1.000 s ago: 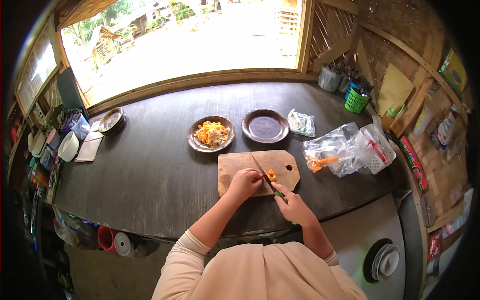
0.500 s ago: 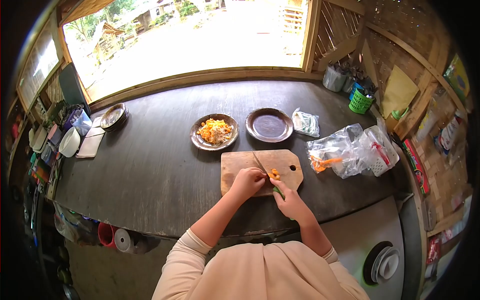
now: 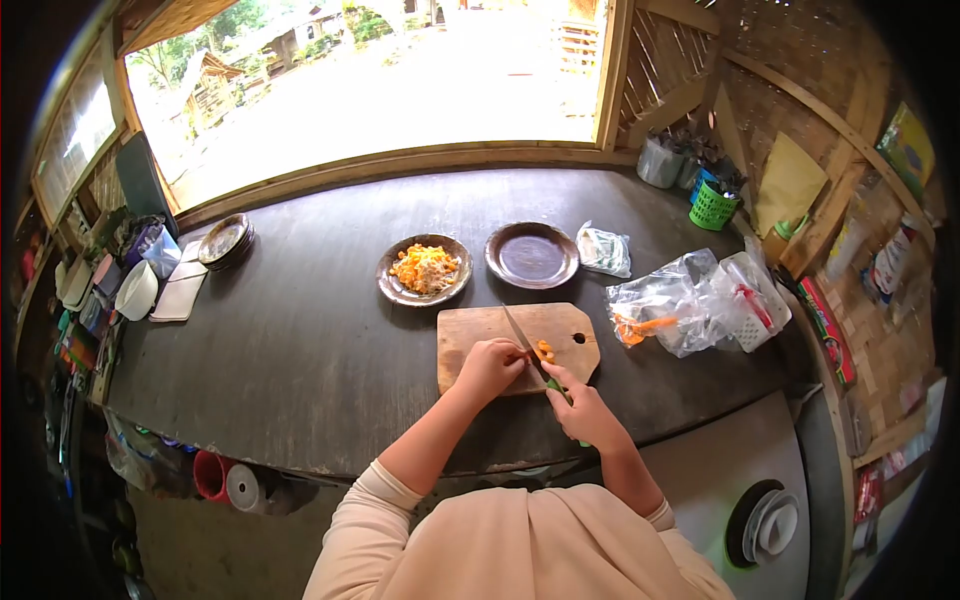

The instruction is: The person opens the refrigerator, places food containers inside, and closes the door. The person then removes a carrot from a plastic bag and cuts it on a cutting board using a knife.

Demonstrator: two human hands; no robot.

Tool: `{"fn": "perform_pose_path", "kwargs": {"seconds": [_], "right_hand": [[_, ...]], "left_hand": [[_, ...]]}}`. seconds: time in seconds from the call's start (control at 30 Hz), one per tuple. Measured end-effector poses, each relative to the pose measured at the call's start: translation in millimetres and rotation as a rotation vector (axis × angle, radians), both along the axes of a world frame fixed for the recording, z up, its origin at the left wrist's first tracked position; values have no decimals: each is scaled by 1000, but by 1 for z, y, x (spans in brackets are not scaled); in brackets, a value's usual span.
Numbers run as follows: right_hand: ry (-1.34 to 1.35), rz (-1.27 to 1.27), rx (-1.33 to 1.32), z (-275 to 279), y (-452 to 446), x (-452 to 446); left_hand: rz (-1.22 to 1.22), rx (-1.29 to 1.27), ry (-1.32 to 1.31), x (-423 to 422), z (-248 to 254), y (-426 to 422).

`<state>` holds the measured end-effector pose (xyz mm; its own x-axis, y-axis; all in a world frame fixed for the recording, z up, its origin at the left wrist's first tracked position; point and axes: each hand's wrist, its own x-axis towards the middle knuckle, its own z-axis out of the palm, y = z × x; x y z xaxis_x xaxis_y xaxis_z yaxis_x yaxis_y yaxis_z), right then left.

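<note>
My right hand (image 3: 586, 412) is closed around the green handle of a knife (image 3: 521, 331). Its blade slants up and left over the wooden cutting board (image 3: 466, 330). Small orange pieces (image 3: 545, 350) lie just right of the blade. My left hand (image 3: 492, 368) rests on the board with curled fingers, close against the blade's left side; what its fingertips hold is too small to make out. Beyond the board stands a brown plate (image 3: 391, 289) heaped with shredded orange and whitish food. Beside it is a second brown plate (image 3: 532, 256) with nothing on it.
Right of the board lie a clear plastic bag (image 3: 672, 300) with orange pieces inside and a white basket (image 3: 752, 312). A small plastic packet (image 3: 604, 250) sits behind them. Stacked plates (image 3: 226, 240) stand at the left, and a green basket (image 3: 713, 207) at the back right.
The knife and right hand have shifted slightly, and more of the blade's flat side shows. Less of the orange pieces is visible beside it. The left hand keeps nearly the same place.
</note>
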<state>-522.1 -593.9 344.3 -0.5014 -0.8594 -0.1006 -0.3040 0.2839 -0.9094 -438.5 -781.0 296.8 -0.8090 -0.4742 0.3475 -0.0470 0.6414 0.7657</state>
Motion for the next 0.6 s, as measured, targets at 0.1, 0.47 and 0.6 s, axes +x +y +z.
{"fn": "perform_pose_path", "kwargs": {"seconds": [0.1, 0.47, 0.6], "right_hand": [[-11, 9, 25, 0, 3, 0], [96, 27, -29, -4, 4, -2], [115, 32, -48, -8, 0, -4]], "left_hand": [[8, -2, -14, 0, -1, -1], [14, 18, -28, 0, -1, -2], [-10, 17, -24, -1, -4, -5]]}}
